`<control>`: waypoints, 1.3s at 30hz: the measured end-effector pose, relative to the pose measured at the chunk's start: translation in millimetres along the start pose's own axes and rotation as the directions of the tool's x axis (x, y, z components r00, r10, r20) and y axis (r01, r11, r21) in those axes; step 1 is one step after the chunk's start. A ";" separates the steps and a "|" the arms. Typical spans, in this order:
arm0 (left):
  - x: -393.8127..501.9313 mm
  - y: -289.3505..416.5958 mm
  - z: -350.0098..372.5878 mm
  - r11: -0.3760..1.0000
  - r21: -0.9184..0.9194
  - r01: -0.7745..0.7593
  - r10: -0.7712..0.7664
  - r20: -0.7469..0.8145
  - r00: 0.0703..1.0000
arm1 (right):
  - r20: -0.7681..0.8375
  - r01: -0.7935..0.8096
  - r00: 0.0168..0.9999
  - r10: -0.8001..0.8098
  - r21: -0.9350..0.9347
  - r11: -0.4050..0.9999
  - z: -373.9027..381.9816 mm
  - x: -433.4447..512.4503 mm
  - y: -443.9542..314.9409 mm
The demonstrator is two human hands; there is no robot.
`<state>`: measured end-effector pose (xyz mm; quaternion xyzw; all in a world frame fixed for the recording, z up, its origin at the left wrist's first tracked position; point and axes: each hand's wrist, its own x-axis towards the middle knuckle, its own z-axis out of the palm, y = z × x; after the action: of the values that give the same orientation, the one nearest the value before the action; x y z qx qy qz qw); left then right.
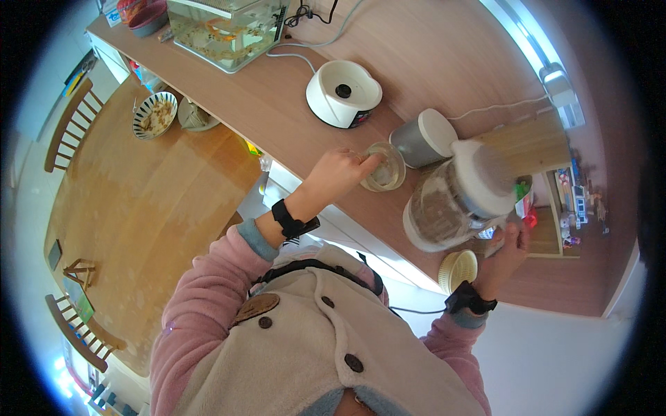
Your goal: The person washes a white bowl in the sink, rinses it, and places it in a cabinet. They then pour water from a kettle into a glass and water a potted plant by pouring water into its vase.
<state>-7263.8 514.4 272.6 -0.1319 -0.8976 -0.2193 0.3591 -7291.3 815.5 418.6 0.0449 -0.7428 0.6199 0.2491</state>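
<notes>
My left hand [341, 169] has its thumb and fingers on the rim of a small clear glass cup [385, 176] at the wooden counter. My right hand [504, 252] is closed around the handle of a glass kettle [439, 210] with a white lid. The kettle is blurred, and I cannot tell whether its bottom touches the counter. Farther back stands the kettle's white electric base [343, 96], with nothing on it. Between cup and kettle, a grey canister [419, 140] with a white lid stands close behind.
A cream ribbed plastic cup [458, 271] stands at the counter's front edge, near my right wrist. A glass fish tank [229, 39] occupies the counter's far left. On the wooden table [151, 208] are a striped bowl of food [155, 115] and a plate [200, 118]. A small shelf [549, 218] is at right.
</notes>
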 end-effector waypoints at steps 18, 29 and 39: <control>-33.0 3.1 -3.9 0.992 -0.110 0.058 -0.056 0.021 0.998 | 0.273 0.057 0.940 -0.206 0.469 0.881 213.9 73.6 28.0; -52.7 -21.9 -0.3 0.957 -0.043 0.287 -0.280 0.126 0.952 | 0.397 0.011 0.888 -0.231 0.484 0.875 293.1 86.6 64.0; -45.2 -25.2 7.3 0.927 -0.096 0.362 -0.337 0.207 0.918 | 0.462 -0.051 0.866 -0.194 0.465 0.884 314.6 101.1 76.4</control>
<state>-7246.1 492.5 228.7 -0.0126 -0.9197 -0.3259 0.2186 -7507.0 560.6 359.2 0.2886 -0.6099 0.7360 0.0556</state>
